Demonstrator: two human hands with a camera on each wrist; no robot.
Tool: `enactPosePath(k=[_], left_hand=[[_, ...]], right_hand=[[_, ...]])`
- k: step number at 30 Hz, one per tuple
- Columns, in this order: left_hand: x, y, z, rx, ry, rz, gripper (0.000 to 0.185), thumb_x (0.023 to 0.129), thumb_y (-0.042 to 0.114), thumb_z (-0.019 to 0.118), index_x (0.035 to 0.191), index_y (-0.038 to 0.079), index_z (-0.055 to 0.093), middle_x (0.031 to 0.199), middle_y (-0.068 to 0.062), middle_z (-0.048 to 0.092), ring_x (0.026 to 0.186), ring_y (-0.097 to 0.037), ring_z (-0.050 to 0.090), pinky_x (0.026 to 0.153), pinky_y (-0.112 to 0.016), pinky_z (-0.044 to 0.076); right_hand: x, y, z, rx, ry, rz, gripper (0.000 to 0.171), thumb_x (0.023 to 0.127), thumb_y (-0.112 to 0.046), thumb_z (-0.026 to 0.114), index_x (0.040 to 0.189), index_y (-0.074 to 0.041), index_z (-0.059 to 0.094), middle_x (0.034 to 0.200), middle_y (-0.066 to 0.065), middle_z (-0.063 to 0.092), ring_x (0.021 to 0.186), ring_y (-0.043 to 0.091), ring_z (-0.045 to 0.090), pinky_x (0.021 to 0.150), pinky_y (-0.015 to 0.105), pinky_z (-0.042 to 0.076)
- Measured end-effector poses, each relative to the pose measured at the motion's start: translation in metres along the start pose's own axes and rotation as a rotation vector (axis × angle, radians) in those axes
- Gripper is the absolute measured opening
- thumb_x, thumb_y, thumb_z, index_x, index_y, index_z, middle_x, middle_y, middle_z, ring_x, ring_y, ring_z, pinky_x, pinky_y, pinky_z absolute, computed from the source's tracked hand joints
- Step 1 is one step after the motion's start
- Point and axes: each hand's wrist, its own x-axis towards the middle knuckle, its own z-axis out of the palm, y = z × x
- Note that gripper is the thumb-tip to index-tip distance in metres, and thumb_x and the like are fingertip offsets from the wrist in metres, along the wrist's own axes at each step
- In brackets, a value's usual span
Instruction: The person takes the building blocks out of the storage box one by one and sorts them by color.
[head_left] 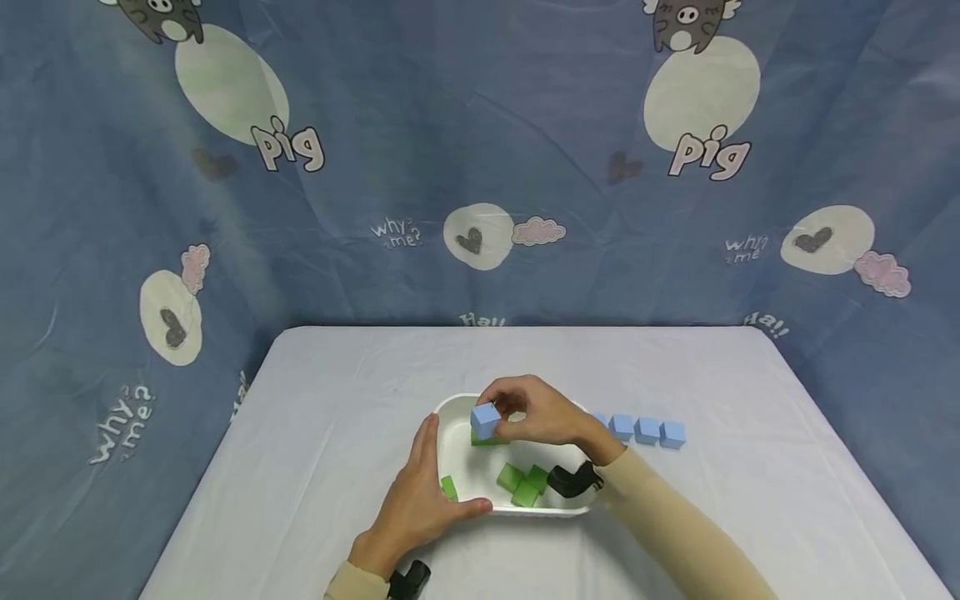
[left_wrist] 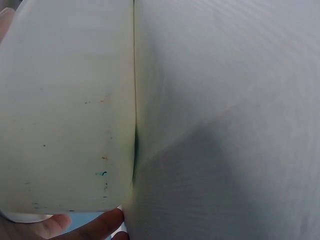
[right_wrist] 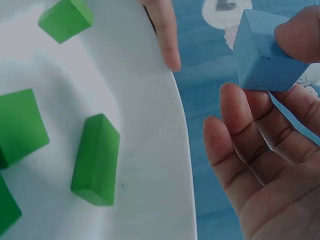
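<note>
Right hand [head_left: 542, 414]: pinches a blue cube [head_left: 485, 420] above the white tray [head_left: 450, 433].
Left hand [head_left: 420, 500]: fingers relaxed, apparently steadying the tray's rim.

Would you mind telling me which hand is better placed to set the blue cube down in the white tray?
Right. The right hand already pinches the blue cube above the white tray, over the green blocks. The left hand is busy holding the tray's near-left rim.
</note>
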Motion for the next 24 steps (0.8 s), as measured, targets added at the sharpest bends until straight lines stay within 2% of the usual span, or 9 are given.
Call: enactPosePath(k=[8,16,24], left_hand=[[0.001,-0.002,-0.001,-0.007,0.013,0.012,0.144,0.061,0.07,0.087,0.164,0.008,0.007,0.169,-0.008,0.013,0.123,-0.036,0.056,0.093,-0.052,0.05],[0.0,0.0,0.001,0.004,0.018,-0.007,0.144,0.059,0.07,0.089,0.164,0.009,0.009,0.168,-0.008,0.016,0.121,-0.036,0.057,0.092,-0.052,0.05],[0.0,0.002,0.0,0.002,0.003,-0.023,0.146,0.059,0.071,0.088,0.164,0.01,0.008,0.168,-0.009,0.015,0.121,-0.036,0.057,0.093,-0.053,0.05]], right_hand=[[-0.008,-0.005,-0.009,-0.032,0.052,0.062,0.033,0.085,0.01,0.063,0.116,0.002,0.068,0.1,0.014,0.068,0.087,0.038,0.062,0.086,0.048,0.053],[-0.02,-0.003,-0.02,-0.035,0.089,0.063,0.029,0.086,0.005,0.065,0.11,-0.008,0.07,0.099,0.004,0.069,0.084,0.024,0.065,0.085,0.041,0.054],[-0.031,-0.002,-0.033,-0.061,0.136,0.043,0.027,0.086,0.002,0.065,0.108,-0.012,0.071,0.098,0.004,0.068,0.078,0.024,0.063,0.08,0.042,0.053]])
